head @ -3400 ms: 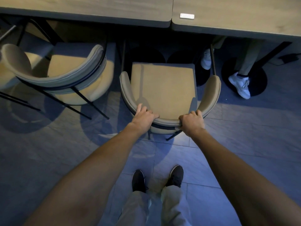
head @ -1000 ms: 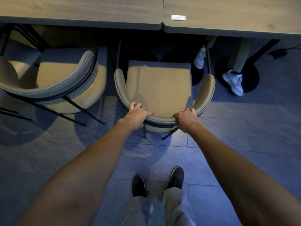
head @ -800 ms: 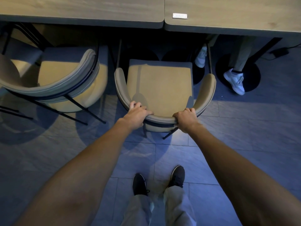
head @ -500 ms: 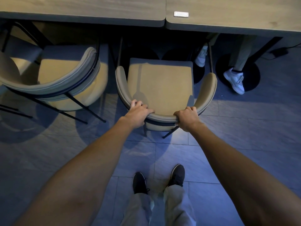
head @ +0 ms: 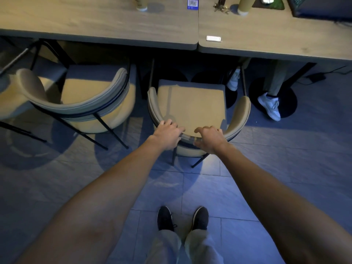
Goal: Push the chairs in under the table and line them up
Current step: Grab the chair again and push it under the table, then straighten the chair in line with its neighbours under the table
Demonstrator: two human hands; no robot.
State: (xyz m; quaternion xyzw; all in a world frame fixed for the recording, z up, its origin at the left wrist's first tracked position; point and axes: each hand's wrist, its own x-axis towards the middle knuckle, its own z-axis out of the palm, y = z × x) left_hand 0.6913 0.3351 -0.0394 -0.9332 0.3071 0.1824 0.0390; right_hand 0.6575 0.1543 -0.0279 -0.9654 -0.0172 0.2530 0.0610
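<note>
Grey floor tiles (head: pixel 285 168) in bluish light fill the lower frame, with my dark shoes (head: pixel 181 218) at bottom centre. Both my arms reach up to the middle chair (head: pixel 190 107), just below the frame's centre.

My left hand (head: pixel 167 134) rests on the top of its curved back, fingers lying fairly straight across the rim. My right hand (head: pixel 208 139) is just beside it, spread and arched, thumb on the near side of the rim and fingers over the far side. I clamp nothing with it.

This chair sits square to the table (head: pixel 114 25). Only the front edge of its seat reaches the shadow under the tabletop, and most of the seat shows in front. I judge it lined up but hardly tucked in, so it may take more of a push.

At mid left, the left chair (head: pixel 85 100) is turned at an angle, its back swung toward the lower left. It needs straightening and pushing in. Another curved back shows at the left edge, too cut off to judge.

Under the table at the right are someone's white shoes (head: pixel 270 106).
</note>
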